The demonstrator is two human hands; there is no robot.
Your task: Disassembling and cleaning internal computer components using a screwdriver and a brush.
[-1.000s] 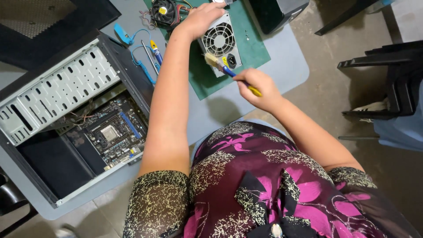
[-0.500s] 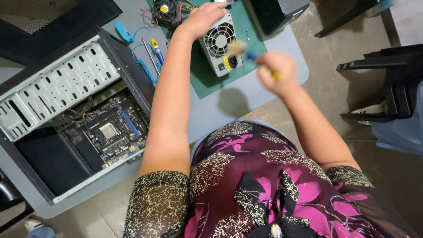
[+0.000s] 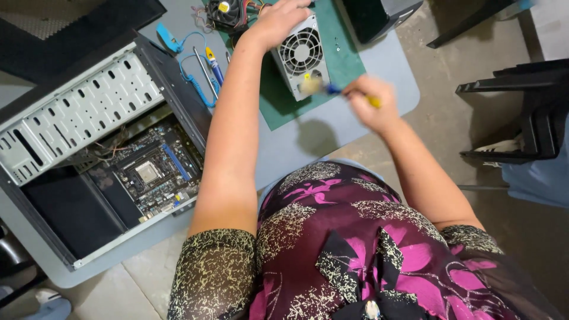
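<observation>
Count it up: one open computer case (image 3: 89, 160), one power supply unit (image 3: 301, 56), one cooler fan (image 3: 228, 13), one brush (image 3: 332, 90), two screwdrivers (image 3: 214, 65), one green mat (image 3: 344, 65), two hands (image 3: 370, 106) working.
</observation>
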